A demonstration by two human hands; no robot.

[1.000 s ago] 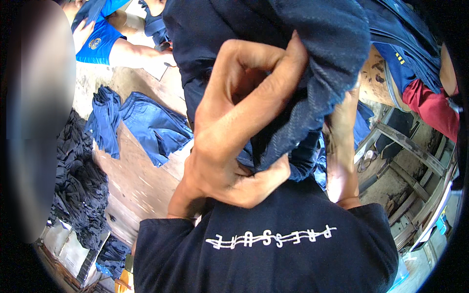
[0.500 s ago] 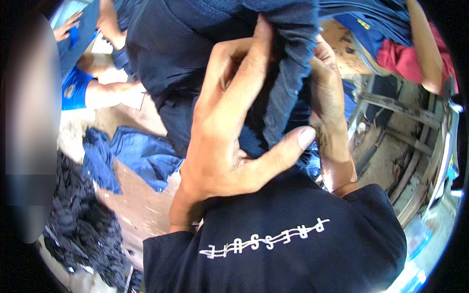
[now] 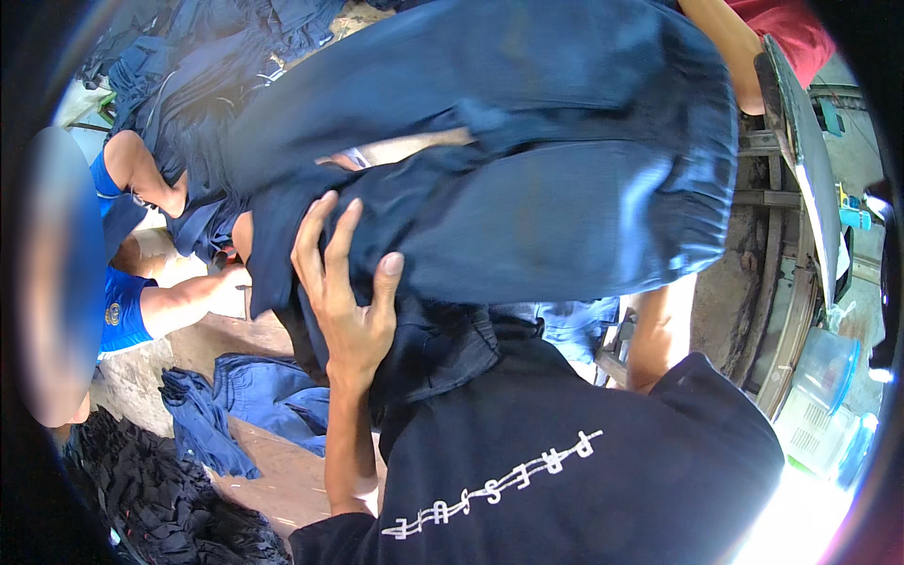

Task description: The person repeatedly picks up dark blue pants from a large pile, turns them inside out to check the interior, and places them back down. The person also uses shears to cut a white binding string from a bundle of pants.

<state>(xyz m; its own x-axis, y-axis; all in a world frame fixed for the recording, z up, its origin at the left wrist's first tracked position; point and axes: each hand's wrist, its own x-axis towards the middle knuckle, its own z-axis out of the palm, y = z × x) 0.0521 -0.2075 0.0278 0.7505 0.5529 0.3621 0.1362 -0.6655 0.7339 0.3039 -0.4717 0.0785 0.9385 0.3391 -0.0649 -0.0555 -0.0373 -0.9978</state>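
Dark blue trousers (image 3: 565, 207) with a gathered elastic waist are spread out in front of me, the waist to the right and the legs to the left. My left hand (image 3: 353, 292) lies on the lower leg near its left part, fingers stretched and thumb apart. My right forearm (image 3: 659, 330) goes up beneath the waist end, and the cloth hides that hand. Darker cloth (image 3: 443, 353) hangs under the trousers near my left wrist.
At the left a person in blue shorts (image 3: 127, 311) sits close by. Blue garments (image 3: 273, 391) and a black cloth heap (image 3: 160, 490) lie on the floor. More dark clothes (image 3: 207, 75) are piled far left. A wooden frame (image 3: 777, 217) and plastic tubs (image 3: 824, 372) stand right.
The bunched dark cloth has been opened out into flat trousers reaching left and right. My left hand has moved left and down, and my right hand has gone out of sight under the cloth.
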